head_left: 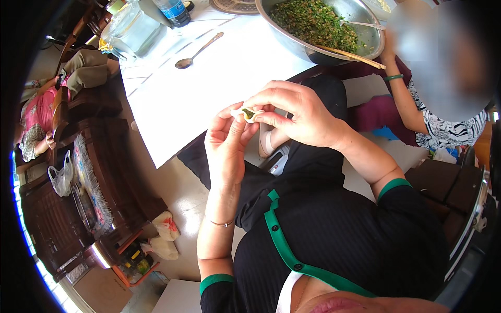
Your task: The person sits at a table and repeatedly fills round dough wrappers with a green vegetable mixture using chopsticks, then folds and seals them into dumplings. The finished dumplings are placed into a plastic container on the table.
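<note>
Between my two hands is a small dumpling [249, 114], its pale dough wrapper folded around a dark green filling that still shows in the opening. My left hand [227, 141] supports it from below and the left, thumb pressed against the dough. From the right, my right hand [293, 107] pinches the wrapper's edge between thumb and fingers. Both hands are just off the near edge of the white tabletop [164, 117]. Beyond them stands a large metal bowl [287, 37] of chopped green filling [313, 21]. A pair of wooden chopsticks [352, 56] and a light-coloured utensil [362, 25] rest at its rim.
A metal spoon [191, 56] lies on the table, with a clear pitcher [133, 29], a blue-labelled bottle [174, 11] and a round metal tray [235, 6] behind. A co-worker's arm [407, 94] is by the bowl. Another person [47, 105] sits on the left near a wooden bench [101, 156].
</note>
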{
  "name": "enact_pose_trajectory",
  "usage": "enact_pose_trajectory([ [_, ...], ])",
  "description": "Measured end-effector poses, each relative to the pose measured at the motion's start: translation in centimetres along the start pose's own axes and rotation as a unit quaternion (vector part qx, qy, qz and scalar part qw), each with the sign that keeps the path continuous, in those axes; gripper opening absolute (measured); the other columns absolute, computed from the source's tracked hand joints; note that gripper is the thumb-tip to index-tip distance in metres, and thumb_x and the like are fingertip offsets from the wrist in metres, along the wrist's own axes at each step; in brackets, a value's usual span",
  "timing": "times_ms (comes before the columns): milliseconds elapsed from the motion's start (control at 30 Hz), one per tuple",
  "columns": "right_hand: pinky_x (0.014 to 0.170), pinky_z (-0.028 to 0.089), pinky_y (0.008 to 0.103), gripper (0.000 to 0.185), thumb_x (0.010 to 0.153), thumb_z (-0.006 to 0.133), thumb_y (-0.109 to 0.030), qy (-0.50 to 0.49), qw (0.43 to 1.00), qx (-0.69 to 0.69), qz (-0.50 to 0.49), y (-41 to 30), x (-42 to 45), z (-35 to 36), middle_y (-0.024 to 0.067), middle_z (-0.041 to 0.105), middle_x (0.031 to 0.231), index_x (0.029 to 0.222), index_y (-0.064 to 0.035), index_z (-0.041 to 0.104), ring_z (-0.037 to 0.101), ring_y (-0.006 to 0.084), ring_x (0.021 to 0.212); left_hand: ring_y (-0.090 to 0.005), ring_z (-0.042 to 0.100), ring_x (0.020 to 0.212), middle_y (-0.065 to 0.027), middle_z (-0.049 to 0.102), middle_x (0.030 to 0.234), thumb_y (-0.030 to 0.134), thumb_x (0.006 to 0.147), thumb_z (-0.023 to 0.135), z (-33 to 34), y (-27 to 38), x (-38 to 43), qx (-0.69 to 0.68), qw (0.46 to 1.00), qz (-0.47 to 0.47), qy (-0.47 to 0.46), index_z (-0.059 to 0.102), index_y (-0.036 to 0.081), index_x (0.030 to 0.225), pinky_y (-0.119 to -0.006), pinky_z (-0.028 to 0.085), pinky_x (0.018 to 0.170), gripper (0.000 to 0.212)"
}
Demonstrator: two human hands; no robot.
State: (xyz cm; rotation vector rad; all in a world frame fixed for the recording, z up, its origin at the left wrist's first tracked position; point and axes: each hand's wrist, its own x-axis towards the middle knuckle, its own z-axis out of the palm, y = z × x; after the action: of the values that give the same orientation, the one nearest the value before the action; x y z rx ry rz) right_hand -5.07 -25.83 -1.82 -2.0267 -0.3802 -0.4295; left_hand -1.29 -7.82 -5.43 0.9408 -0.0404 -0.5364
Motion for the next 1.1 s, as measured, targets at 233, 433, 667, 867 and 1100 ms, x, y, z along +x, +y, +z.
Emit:
enact_pose_trajectory([
  [233, 0.075, 0.052, 0.0272, 0.017, 0.086, 0.068, -0.001, -0.021, 0.997, 0.043, 0.062, 0.0, 0.1, -0.3, 0.0060, 0.065, 0.089, 0.103, -0.0023, 0.068, 0.064, 0.0152, 0.080, -0.0173, 0.068, 0.097, -0.0124, 0.069, 0.108, 0.006, 0.095, 0.064, 0.7, 0.8, -0.8, 0.159, 0.985, 0.062, -0.005, 0.059, -0.004, 0.125, -0.031, 0.056, 0.090, 0.032],
  [433, 0.072, 0.051, 0.0266, 0.012, 0.088, 0.068, -0.002, -0.016, 0.994, 0.063, 0.088, -0.6, 0.1, -0.7, 0.0053, 0.064, 0.088, 0.100, -0.0022, 0.068, 0.062, 0.0132, 0.081, -0.0174, 0.068, 0.098, -0.0127, 0.070, 0.107, 0.007, 0.097, 0.062, 1.1, 1.2, -1.0, 0.248, 0.964, 0.099, -0.013, 0.059, -0.004, 0.126, -0.030, 0.057, 0.088, 0.032],
  [667, 0.071, 0.051, 0.0257, 0.016, 0.084, 0.074, -0.007, -0.002, 0.993, 0.090, 0.076, -1.2, 0.1, -0.1, 0.0049, 0.062, 0.094, 0.099, -0.0034, 0.068, 0.061, 0.0134, 0.080, -0.0133, 0.067, 0.095, -0.0109, 0.071, 0.107, 0.006, 0.094, 0.066, 0.6, 1.4, -0.6, 0.276, 0.955, 0.106, 0.010, 0.063, -0.004, 0.122, -0.027, 0.055, 0.086, 0.029],
  [867, 0.070, 0.051, 0.0269, 0.017, 0.083, 0.074, -0.006, -0.028, 0.993, 0.043, 0.110, -1.1, 0.2, -0.1, 0.0053, 0.063, 0.092, 0.098, -0.0040, 0.068, 0.061, 0.0155, 0.078, -0.0142, 0.067, 0.094, -0.0106, 0.071, 0.103, 0.006, 0.097, 0.062, 0.7, 1.3, -0.7, 0.309, 0.943, 0.124, -0.001, 0.063, -0.005, 0.122, -0.027, 0.056, 0.085, 0.027],
  [1100, 0.068, 0.050, 0.0306, 0.009, 0.084, 0.069, -0.001, -0.025, 0.999, 0.008, 0.045, -0.3, 0.4, 0.1, 0.0066, 0.062, 0.084, 0.092, -0.0025, 0.064, 0.062, 0.0209, 0.078, -0.0139, 0.068, 0.087, -0.0107, 0.072, 0.096, 0.002, 0.098, 0.056, 0.6, 2.1, -0.8, 0.466, 0.868, 0.170, -0.013, 0.066, -0.004, 0.116, -0.027, 0.057, 0.080, 0.022],
])
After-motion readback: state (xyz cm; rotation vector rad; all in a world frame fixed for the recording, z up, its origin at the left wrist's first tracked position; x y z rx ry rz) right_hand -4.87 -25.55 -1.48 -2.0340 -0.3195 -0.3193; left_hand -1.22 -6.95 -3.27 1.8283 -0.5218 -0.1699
